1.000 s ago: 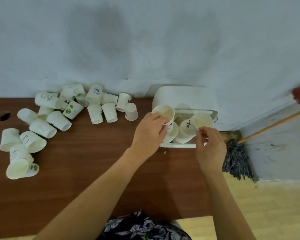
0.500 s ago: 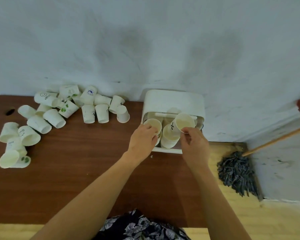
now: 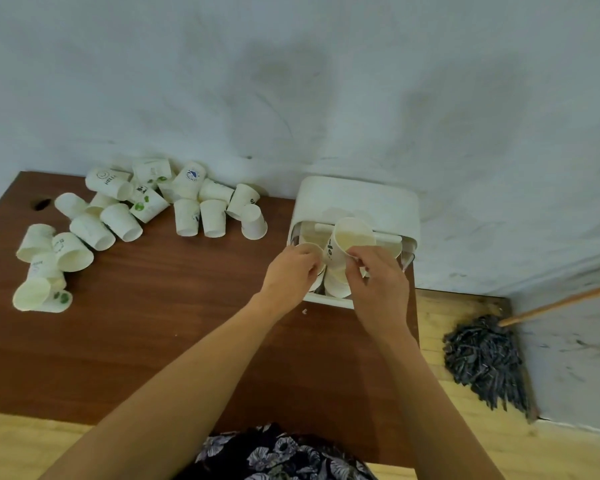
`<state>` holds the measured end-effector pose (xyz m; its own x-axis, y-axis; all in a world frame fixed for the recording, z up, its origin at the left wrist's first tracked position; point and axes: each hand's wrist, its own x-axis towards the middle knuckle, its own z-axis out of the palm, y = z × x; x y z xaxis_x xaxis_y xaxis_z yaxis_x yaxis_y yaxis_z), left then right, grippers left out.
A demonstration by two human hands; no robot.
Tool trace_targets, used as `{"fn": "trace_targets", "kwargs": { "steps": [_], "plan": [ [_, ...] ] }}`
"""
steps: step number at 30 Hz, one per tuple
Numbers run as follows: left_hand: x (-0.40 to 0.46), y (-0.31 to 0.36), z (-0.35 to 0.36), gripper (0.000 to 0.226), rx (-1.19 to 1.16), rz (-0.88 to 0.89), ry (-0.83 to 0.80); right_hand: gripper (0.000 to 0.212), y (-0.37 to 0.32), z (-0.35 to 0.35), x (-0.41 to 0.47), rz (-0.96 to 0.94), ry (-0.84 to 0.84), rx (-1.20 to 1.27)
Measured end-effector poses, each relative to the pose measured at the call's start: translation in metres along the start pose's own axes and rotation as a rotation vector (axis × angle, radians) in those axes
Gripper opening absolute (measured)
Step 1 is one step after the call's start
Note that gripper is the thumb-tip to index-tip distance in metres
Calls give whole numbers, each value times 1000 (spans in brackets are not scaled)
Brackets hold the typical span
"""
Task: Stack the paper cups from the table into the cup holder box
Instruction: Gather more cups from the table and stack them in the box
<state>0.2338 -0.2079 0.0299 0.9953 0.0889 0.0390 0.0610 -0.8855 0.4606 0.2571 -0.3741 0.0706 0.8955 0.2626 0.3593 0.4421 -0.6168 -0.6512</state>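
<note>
The white cup holder box (image 3: 357,199) stands at the table's far right against the wall, with a bar across its opening and several paper cups inside. My left hand (image 3: 290,275) grips a paper cup (image 3: 310,250) at the box's left side, low in the opening. My right hand (image 3: 378,282) pinches the rim of a second paper cup (image 3: 350,239) with dark print, tilted above the cups in the box. Several loose paper cups (image 3: 118,216) lie and stand scattered over the table's left and far side.
The brown wooden table (image 3: 160,327) ends just right of the box. A dark mop head (image 3: 485,358) with a wooden handle rests on the floor at the right, by the wall corner. A dark hole (image 3: 41,204) marks the table's far left.
Both hands have lowered their cups deeper into the box and drawn closer together. The camera has tipped, so the table and box sit lower in view.
</note>
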Motion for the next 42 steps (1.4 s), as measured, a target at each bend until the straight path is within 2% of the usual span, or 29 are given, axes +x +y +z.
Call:
{"fn": "trace_targets", "kwargs": {
  "steps": [3,9,15,24,29,32,36,42],
  "plan": [
    [7,1,3,10,-8,40,-8,14,8,-5,-6,68,-26,-49],
    [6,3,13,19,-7,-33,-50,17,26,1,-17,158,-250,-124],
    [13,6,17,21,19,-16,-51,22,34,20,-19,174,-377,-279],
    [7,-4,23,18,49,48,-38,26,39,37,-21,240,-429,-353],
    [6,-5,21,12,-15,47,-53,27,36,38,-20,246,-457,-390],
    [-2,-7,9,14,-55,83,-10,25,28,34,-23,228,-385,-448],
    [-20,-20,-14,20,-94,-33,95,21,6,35,-24,195,-199,-303],
    [-47,-79,-45,14,-48,-241,86,18,-38,82,-18,137,-395,-69]
  ]
}}
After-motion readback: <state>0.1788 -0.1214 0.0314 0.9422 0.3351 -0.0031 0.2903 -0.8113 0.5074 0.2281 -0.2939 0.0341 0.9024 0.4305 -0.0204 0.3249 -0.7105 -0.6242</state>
